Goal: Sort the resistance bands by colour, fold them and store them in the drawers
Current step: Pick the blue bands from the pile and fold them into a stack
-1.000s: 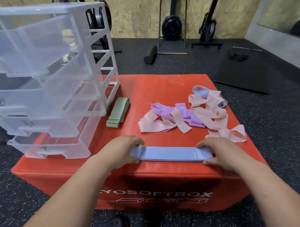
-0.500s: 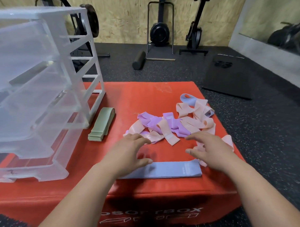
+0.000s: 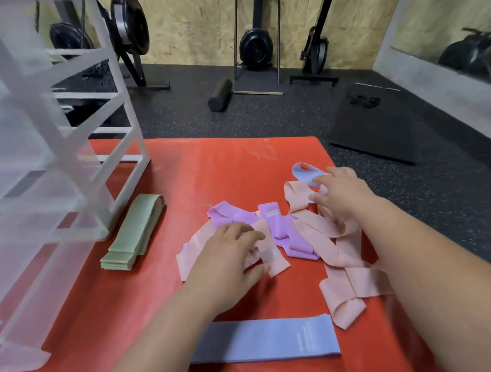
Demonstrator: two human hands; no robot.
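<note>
Left hand (image 3: 228,257) fingers relaxed, resting on pink band (image 3: 275,260), gripping nothing; right hand (image 3: 340,194) touching far blue band (image 3: 303,174), grip undeterminable; flat blue band (image 3: 275,342) at red box (image 3: 211,170) near edge; green stack (image 3: 134,232) beside drawers (image 3: 44,178).

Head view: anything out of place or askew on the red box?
Only this: pink bands and purple bands lie tangled, unsorted, mid-box, a looped blue band at their far edge by the right hand. The green stack and flat blue band lie neat. Nothing damaged.

Matt cloth bands (image 3: 266,343), translucent plastic drawers (image 3: 39,162)
</note>
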